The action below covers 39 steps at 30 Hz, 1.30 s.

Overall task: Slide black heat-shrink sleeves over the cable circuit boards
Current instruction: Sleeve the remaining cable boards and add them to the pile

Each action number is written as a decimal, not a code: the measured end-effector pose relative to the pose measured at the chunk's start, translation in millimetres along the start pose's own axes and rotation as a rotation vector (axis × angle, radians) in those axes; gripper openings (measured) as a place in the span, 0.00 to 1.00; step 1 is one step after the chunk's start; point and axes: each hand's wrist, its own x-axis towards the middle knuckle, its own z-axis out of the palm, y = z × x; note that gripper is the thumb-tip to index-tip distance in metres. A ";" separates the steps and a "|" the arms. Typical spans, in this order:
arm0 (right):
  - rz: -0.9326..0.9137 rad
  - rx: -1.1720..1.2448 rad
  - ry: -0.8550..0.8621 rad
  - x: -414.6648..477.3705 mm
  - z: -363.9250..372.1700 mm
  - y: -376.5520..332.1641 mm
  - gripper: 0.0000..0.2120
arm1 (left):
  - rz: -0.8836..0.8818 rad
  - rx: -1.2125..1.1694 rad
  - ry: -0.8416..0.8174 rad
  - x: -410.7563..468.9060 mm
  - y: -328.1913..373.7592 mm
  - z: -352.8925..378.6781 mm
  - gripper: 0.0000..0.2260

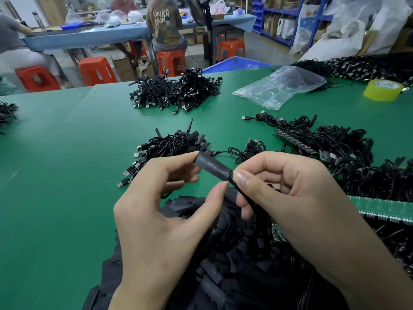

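- Sleeve [213, 166] is held up above the middle of the green table [67, 164], slanting from the left hand [156, 209] to the right hand [290, 186].
- It is pinched lengthwise by the left hand, the index fingertip at its far end and the thumb tip under its near end.
- Cable [221, 152] is seen leaving the sleeve's far end toward a small coil; a black stretch leaving the near end is pinched between the right thumb and forefinger, just at the sleeve's mouth.
- No circuit board can be seen on this piece, so it is judged to be covered already, or nearly; the final seating cannot be told.
- Work done is suggested by the sleeved cable pile [172, 144] just beyond the hands and perhaps by the far pile [176, 92] near the far edge.
- Work left is plainly large: a heap of cut sleeves [223, 242] lies at the near edge, and bare cables with boards [335, 148] are piled toward the right edge, beside a green board strip [384, 209].
- A plastic bag [279, 86] and a tape roll [382, 89] lie toward the far right corner.
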 end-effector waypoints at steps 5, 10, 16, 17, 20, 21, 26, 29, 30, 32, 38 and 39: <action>0.006 0.060 -0.013 -1.2 0.9 -1.1 0.05 | -0.059 -0.063 0.003 -0.2 2.8 1.7 0.18; -0.052 -0.056 0.055 -1.2 2.3 -0.3 0.04 | -0.086 -0.149 -0.030 -1.0 0.7 4.6 0.18; -0.153 -0.234 0.121 -2.6 2.9 -1.6 0.07 | -0.129 -0.174 -0.058 -0.2 0.8 2.6 0.15; -0.173 -0.284 0.133 -3.0 3.1 -2.7 0.07 | -0.120 -0.148 -0.064 1.4 1.0 0.8 0.14; -0.254 -0.437 0.157 -4.4 5.5 -6.8 0.06 | -0.086 -0.052 -0.081 7.6 1.3 -6.0 0.12; -0.271 -0.473 0.157 -4.9 6.5 -8.2 0.05 | -0.080 -0.034 -0.086 9.2 1.8 -8.1 0.13; -0.308 -0.548 0.145 -6.3 10.3 -11.3 0.05 | -0.061 0.025 -0.136 12.5 7.3 -16.2 0.15; -0.313 -0.569 0.139 -6.0 11.1 -11.8 0.05 | -0.074 0.050 -0.155 13.1 7.5 -18.8 0.14; -0.317 -0.578 0.137 -5.8 11.2 -11.8 0.06 | -0.072 0.062 -0.158 13.3 7.4 -19.6 0.13; -0.320 -0.590 0.139 -5.7 11.4 -12.3 0.06 | -0.066 0.089 -0.155 13.5 8.1 -19.4 0.13; -0.324 -0.623 0.199 -6.3 18.4 -9.6 0.04 | -0.089 0.169 -0.129 7.8 13.8 -10.5 0.14; -0.313 -0.624 0.212 -6.8 20.0 -8.4 0.04 | -0.097 0.178 -0.123 7.0 14.1 -9.4 0.14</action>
